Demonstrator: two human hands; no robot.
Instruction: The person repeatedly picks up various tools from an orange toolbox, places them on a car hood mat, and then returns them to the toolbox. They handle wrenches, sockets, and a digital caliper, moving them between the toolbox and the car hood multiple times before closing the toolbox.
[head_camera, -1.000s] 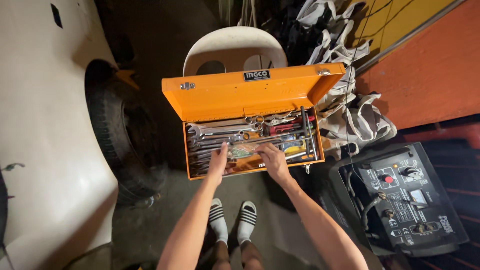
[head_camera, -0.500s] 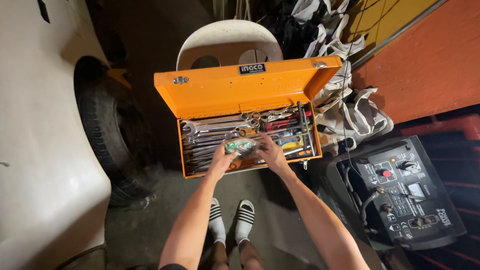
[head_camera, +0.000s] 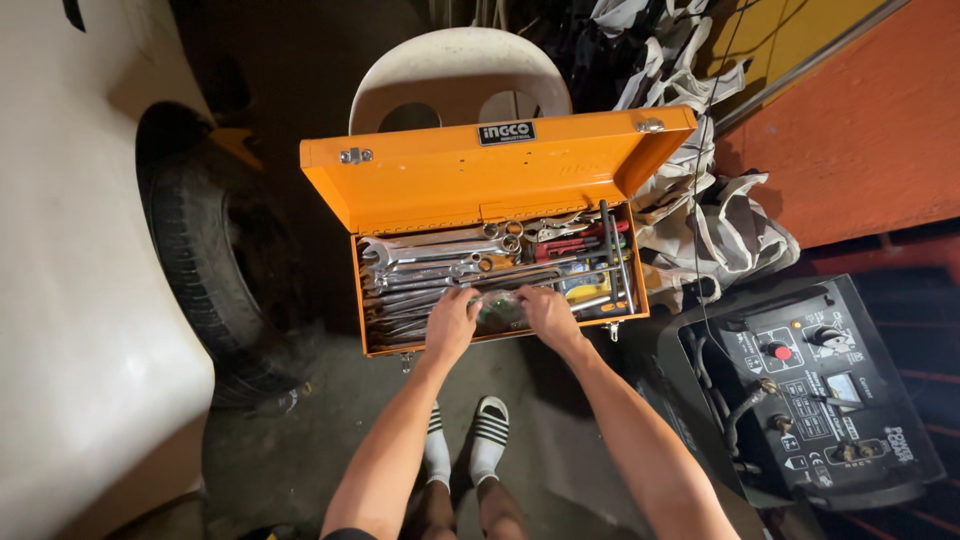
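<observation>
A small clear packet with something greenish inside lies at the front of the open orange toolbox, pinched between both hands. The left hand closes on its left end and the right hand on its right end, so its long axis runs side to side and neither hand is nearer. Just behind it, wrenches lie lengthwise across the box. The fingers cover most of the packet; its contents are hard to make out, and the toolbox rests on a white plastic chair
</observation>
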